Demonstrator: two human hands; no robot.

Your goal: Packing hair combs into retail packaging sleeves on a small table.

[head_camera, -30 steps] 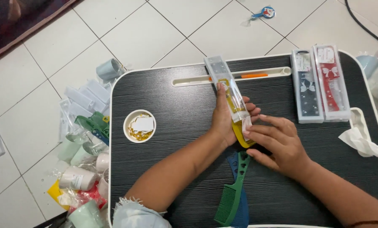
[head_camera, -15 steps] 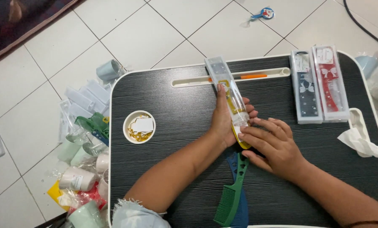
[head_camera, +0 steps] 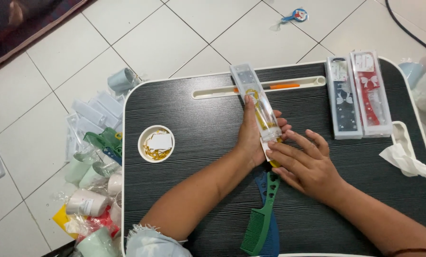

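At mid-counter [head_camera: 184,109], the left hand [head_camera: 251,138] is cradling a clear plastic sleeve [head_camera: 259,107] with a yellow comb inside, while the right hand [head_camera: 303,164] is pinching its near end. Light, stiff and slippery, it seems best gripped along the edges.

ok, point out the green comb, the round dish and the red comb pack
green comb [head_camera: 259,223], head view, on its spine above the teeth
round dish [head_camera: 141,136], head view, on its white rim
red comb pack [head_camera: 371,90], head view, middle of the pack
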